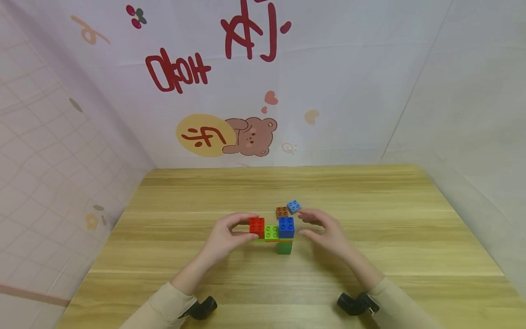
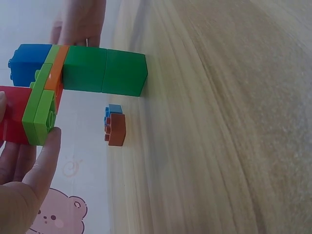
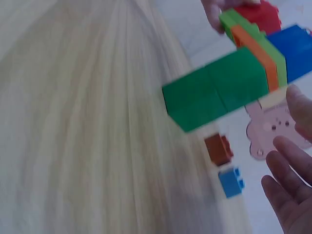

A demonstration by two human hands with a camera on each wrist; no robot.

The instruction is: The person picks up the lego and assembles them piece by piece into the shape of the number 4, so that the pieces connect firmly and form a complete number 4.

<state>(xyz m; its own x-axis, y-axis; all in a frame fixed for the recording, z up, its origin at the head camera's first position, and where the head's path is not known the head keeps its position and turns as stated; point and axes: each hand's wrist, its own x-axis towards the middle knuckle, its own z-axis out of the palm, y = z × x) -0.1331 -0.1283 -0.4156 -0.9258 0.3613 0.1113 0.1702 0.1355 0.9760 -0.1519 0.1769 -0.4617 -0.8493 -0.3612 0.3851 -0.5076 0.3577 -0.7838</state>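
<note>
A toy-brick structure stands on the table: two stacked green bricks form its column. An orange plate lies over them, with lime green plates jutting out to the left. On top sit a dark blue brick above the column and a red brick over the overhanging end. My left hand pinches the red brick between thumb and fingers; one fingertip is right at the lime piece underneath. Beside the blue brick, my right hand is held with fingers apart and nothing between them.
Behind the structure, a brown brick and a light blue brick lie close together on the wooden table. A printed white cloth hangs along the table's back edge. Black wrist mounts are strapped at both sleeves.
</note>
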